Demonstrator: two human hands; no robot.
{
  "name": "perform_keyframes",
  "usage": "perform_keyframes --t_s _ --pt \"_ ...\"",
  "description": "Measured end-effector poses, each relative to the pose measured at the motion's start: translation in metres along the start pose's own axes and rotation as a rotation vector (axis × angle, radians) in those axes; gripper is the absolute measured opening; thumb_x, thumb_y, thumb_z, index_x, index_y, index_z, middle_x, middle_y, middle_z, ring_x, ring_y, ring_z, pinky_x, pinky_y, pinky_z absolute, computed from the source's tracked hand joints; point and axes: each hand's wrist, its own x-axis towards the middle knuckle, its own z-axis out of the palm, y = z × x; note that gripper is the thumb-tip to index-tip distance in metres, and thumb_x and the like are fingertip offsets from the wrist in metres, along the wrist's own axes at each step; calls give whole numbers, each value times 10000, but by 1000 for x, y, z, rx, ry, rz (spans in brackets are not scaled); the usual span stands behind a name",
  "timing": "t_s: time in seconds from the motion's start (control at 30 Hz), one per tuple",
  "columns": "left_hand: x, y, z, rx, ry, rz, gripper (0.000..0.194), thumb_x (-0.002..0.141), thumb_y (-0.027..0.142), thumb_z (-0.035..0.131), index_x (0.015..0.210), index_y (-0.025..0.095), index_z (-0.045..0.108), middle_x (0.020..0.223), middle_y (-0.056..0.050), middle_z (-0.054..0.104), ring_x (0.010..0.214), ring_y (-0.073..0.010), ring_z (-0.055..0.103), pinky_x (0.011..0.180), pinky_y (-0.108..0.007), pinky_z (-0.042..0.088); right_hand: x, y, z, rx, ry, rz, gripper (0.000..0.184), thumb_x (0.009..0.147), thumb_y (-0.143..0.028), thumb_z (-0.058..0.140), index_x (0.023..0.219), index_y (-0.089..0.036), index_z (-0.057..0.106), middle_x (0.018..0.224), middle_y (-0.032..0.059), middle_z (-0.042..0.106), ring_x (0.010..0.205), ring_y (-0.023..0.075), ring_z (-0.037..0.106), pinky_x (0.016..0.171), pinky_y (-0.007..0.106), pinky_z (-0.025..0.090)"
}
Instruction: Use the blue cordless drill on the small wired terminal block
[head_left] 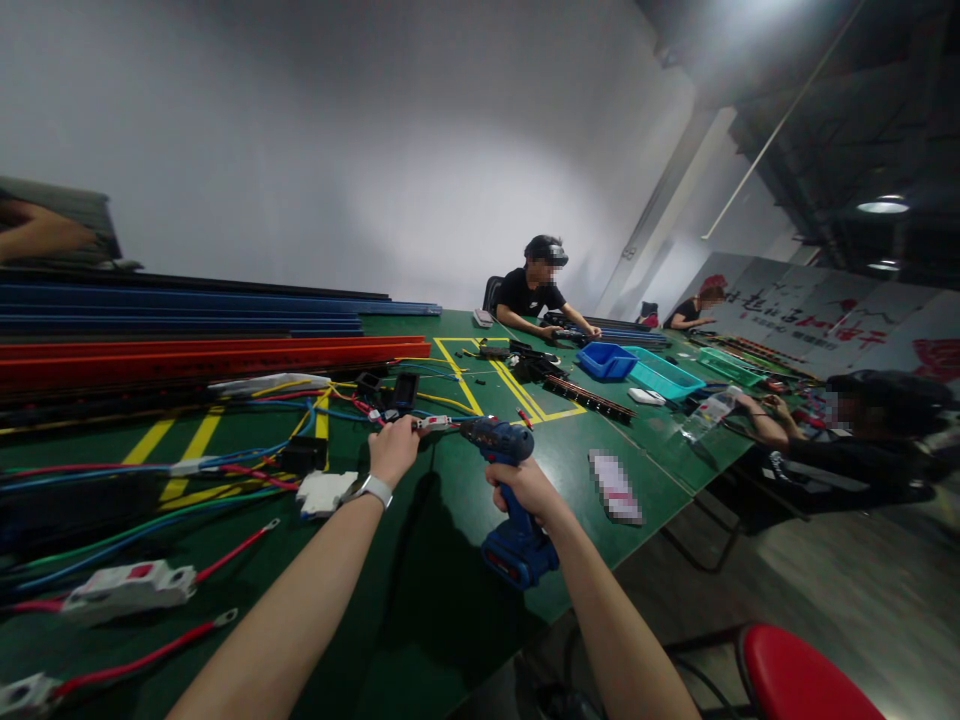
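My right hand point(527, 487) is wrapped round the grip of a blue cordless drill point(508, 500), its nose pointing left. The bit meets a small white and red breaker-like part point(435, 424) that my left hand point(393, 449) pinches above the green table point(442, 600). A pale band point(374, 489) sits on my left wrist. Red, blue, green and yellow wires point(225, 470) trail across the table to the left of my hands.
White breakers on red leads point(127, 588) lie at the near left. Long red point(210, 360) and blue rails point(180, 305) are stacked at the back left. Blue point(604, 361) and teal bins point(661, 376) stand far right. Other people sit along the table. A red stool point(802, 680) is at my right.
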Motion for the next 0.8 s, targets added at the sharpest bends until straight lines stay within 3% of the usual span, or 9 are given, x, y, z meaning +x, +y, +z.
perform_keyframes --t_s 0.8 --pt "2 -3 4 -14 28 22 344 899 442 413 1123 278 615 1068 -101 674 1049 -291 570 873 -432 363 1 1 -1 2 4 8 117 670 -240 578 655 -197 469 436 -55 458 360 105 475 361 206 323"
